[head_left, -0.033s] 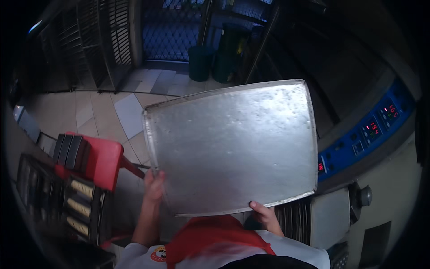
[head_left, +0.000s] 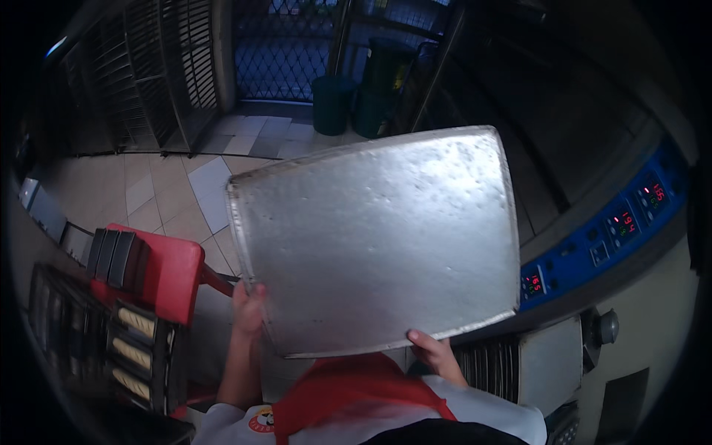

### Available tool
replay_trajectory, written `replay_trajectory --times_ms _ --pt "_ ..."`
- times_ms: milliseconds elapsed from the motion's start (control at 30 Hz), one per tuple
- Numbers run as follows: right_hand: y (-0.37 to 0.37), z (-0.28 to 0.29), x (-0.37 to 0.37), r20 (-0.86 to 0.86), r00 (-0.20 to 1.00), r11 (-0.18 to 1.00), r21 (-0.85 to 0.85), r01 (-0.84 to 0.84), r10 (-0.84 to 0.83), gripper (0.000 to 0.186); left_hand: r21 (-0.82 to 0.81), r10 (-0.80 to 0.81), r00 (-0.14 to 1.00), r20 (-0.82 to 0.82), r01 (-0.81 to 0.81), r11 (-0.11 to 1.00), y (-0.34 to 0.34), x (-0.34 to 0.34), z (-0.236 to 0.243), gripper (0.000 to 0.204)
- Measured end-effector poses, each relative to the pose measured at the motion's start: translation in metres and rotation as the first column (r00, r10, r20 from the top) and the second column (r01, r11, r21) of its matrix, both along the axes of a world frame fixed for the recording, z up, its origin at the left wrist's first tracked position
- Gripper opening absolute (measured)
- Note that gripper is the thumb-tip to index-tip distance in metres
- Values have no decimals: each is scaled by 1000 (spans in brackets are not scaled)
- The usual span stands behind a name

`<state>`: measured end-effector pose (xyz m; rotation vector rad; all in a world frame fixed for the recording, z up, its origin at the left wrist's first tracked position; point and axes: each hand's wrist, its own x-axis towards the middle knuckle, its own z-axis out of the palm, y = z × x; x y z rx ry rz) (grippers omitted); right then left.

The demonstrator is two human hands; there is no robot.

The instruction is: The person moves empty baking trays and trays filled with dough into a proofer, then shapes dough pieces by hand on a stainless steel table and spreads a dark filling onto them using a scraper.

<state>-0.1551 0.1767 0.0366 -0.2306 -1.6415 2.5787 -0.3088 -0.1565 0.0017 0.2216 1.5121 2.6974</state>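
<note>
A large metal baking tray (head_left: 378,237), with a low rim and small dents, is held up in front of me and bears nothing. My left hand (head_left: 250,308) is closed on its left edge near the lower corner. At the near edge, right of the middle, my right hand (head_left: 434,350) grips the rim; the thumb shows on top, while the other fingers are mostly hidden beneath.
A red stool (head_left: 174,267) with dark loaf tins (head_left: 119,256) stands at left. Below it, tins hold pale dough (head_left: 132,352). To the right are a blue control panel (head_left: 593,230) and stacked trays (head_left: 489,371). Green bins (head_left: 332,104) stand beyond.
The tray and both hands have shifted very slightly to the left. The grip of each hand stays the same.
</note>
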Motion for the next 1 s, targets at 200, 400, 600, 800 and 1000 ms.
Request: replay_trajectory --times_ms 200,400,600,800,1000 --pt "-43 -25 -257 195 925 944 -117 -308 326 53 -171 313 945 98 -294 940 -97 -143 7 48" --pt "-110 -80 -471 152 792 785 -335 -521 591 49 -128 428 877 217 -409 904 -164 -271 -6 45" --pt "-245 -110 -655 119 672 665 -344 -662 731 58 -121 524 810 265 -511 851 -271 -410 -63 42" --pt "-367 -78 -862 62 583 564 -358 -744 810 31 -113 557 772 307 -552 826 -389 -582 -35 40" --pt "-537 -66 -1034 94 619 616 -289 -733 780 25 -145 647 731 216 -632 762 -537 -738 -34 38"
